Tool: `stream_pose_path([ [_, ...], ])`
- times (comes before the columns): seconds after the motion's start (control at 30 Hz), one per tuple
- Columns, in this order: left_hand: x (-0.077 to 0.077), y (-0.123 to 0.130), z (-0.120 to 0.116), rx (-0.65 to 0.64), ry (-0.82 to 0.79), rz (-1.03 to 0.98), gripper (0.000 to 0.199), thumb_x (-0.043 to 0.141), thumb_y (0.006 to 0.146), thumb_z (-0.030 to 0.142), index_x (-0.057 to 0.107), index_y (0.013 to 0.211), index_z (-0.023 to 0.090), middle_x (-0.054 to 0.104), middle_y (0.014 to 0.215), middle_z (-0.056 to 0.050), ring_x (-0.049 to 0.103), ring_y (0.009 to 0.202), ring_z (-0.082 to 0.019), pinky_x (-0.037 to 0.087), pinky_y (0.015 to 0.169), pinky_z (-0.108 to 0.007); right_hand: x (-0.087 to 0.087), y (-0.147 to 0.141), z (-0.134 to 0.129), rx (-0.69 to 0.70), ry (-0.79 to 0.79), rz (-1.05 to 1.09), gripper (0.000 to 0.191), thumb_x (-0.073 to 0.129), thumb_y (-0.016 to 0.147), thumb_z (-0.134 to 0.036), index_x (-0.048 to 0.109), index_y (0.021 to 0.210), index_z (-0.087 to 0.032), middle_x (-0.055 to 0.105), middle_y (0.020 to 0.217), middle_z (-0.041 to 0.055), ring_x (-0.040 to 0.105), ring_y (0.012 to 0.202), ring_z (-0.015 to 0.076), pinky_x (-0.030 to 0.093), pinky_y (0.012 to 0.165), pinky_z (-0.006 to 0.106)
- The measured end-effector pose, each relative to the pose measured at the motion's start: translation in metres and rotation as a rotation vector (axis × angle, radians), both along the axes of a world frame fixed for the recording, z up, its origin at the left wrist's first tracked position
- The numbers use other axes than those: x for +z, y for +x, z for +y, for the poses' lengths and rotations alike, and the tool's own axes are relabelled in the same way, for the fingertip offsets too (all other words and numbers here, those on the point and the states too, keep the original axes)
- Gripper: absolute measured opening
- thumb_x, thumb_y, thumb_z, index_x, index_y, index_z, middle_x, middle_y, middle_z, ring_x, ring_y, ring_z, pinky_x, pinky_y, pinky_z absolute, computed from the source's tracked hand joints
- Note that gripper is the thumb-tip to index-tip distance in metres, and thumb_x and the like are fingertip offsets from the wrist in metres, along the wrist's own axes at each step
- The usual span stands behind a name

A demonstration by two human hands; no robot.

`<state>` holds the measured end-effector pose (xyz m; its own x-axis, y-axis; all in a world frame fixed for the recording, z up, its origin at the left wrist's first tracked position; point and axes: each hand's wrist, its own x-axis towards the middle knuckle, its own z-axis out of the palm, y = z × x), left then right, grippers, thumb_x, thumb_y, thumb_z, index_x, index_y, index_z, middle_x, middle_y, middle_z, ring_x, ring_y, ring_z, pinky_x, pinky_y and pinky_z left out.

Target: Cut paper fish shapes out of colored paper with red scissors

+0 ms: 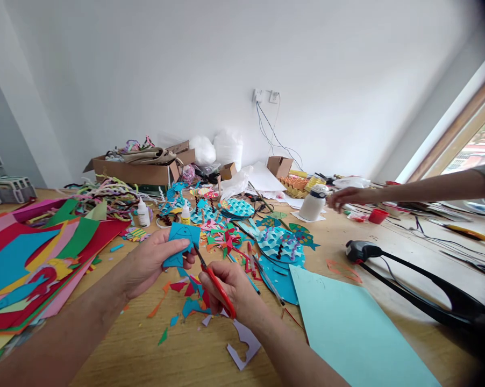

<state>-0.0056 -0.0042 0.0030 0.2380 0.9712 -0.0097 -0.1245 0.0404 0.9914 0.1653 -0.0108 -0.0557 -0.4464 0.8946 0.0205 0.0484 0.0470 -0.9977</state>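
Note:
Between the thumb and fingers of my left hand is a piece of blue paper with a fish outline drawn on it. My right hand grips red-handled scissors. Their dark blades reach up to the right edge of the blue paper, touching or very close to it. Under both hands lie coloured paper scraps in blue, red and orange. A curved lilac offcut rests nearer to me. Beyond the left hand stand two white glue bottles.
Stacked coloured sheets cover the left side. A light blue sheet and a black-handled device lie right. Blue decorated discs sit mid-table. Another person's hand reaches in near a white bottle. Behind stands a cardboard box.

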Motion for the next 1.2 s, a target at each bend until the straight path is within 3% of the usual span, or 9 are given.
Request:
stream_pose_path([
  [1.2, -0.007, 0.019, -0.007, 0.092, -0.050, -0.112, 0.012, 0.069, 0.069, 0.027, 0.063, 0.065, 0.017, 0.066, 0.057, 0.002, 0.059, 0.056, -0.011, 0.049, 0.057, -0.021, 0.003, -0.008, -0.010, -0.053, -0.022, 0.031, 0.057, 0.052, 0.067, -0.076, 0.046, 0.063, -0.019, 0.046, 0.041, -0.0056, 0.044, 0.034, 0.0083, 0.032, 0.035, 0.018],
])
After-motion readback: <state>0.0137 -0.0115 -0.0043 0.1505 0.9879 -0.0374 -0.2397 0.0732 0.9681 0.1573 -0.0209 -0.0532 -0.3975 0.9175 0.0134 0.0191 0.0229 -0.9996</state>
